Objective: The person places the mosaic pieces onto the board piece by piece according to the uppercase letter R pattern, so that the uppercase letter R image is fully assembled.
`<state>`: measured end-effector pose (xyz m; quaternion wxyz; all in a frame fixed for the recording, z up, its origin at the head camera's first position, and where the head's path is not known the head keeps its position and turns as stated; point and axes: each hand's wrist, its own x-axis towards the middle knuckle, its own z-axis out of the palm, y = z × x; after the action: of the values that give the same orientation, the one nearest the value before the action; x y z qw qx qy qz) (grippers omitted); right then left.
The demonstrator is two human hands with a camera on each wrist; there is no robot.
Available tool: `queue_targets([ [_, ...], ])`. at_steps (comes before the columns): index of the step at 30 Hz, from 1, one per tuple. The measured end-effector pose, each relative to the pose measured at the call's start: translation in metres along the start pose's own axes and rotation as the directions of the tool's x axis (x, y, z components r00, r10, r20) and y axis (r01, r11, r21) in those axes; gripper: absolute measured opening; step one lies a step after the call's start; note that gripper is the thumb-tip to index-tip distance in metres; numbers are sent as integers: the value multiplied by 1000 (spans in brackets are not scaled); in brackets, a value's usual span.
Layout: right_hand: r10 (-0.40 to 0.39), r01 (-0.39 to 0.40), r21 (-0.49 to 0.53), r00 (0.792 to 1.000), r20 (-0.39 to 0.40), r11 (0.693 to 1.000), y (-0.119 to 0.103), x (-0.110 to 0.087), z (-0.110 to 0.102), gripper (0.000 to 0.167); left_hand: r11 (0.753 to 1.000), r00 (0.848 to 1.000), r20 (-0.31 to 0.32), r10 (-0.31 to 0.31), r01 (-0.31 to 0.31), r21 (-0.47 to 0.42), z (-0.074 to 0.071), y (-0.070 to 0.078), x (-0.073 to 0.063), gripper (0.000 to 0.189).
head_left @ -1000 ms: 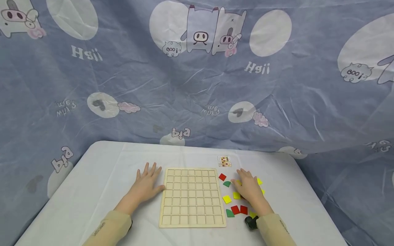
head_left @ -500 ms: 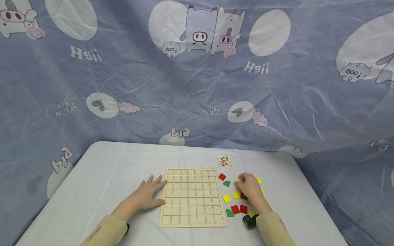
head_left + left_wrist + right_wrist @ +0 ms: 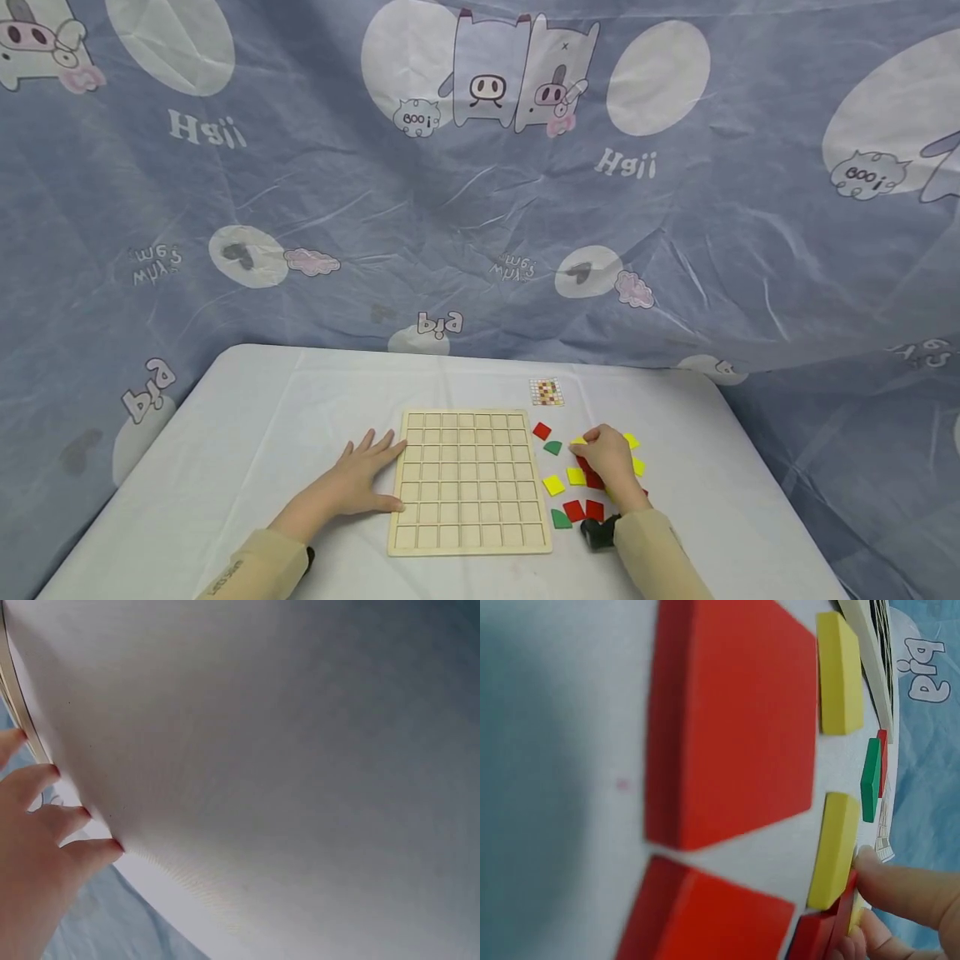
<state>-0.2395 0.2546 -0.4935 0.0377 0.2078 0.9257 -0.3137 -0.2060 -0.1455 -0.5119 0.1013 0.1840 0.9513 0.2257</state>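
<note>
My left hand [image 3: 358, 481] lies with spread fingers at the left side of a pale wooden grid board [image 3: 459, 552], thumb and index fingertip at its edge. In the left wrist view, the fingertips of the left hand [image 3: 34, 847] rest on the white tabletop. My right hand [image 3: 611, 462] is among loose coloured tiles right of the board. In the right wrist view, the thumb and curled fingers of the right hand [image 3: 911, 896] pinch a red tile [image 3: 844, 911], partly hidden by the fingers. A yellow tile [image 3: 834, 851] lies right beside it.
Red tiles [image 3: 573, 510], yellow tiles [image 3: 553, 485] and green quarter-round pieces [image 3: 561, 519] lie scattered right of the board. A small pattern card [image 3: 547, 392] is behind them. A black object [image 3: 597, 534] shows by the right sleeve. A patterned cloth [image 3: 465, 208] hangs behind the table.
My right hand's fingers have drawn in from spread to a pinch among the tiles. My left hand has slid nearer along the board's left edge. The board stays put.
</note>
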Motion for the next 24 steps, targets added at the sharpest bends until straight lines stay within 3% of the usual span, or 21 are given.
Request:
queue_targets([
  [5, -10, 10, 0, 1000, -4, 1000, -5, 0, 1, 32, 1000, 1000, 2, -3, 3, -17, 1, 2, -1, 105],
  [11, -193, 195, 72, 980, -42, 978, -23, -9, 7, 24, 999, 1000, 21, 3, -2, -43, -1, 8, -2, 103],
  [18, -396, 370, 258, 917, 54, 892, -73, -27, 36, 17, 999, 999, 37, -10, 11, -31, 3, 7, 2, 105],
  [24, -515, 467, 276, 846, 136, 840, -105, -34, 68, 13, 999, 999, 45, -5, 7, -41, 1, 6, 3, 105],
])
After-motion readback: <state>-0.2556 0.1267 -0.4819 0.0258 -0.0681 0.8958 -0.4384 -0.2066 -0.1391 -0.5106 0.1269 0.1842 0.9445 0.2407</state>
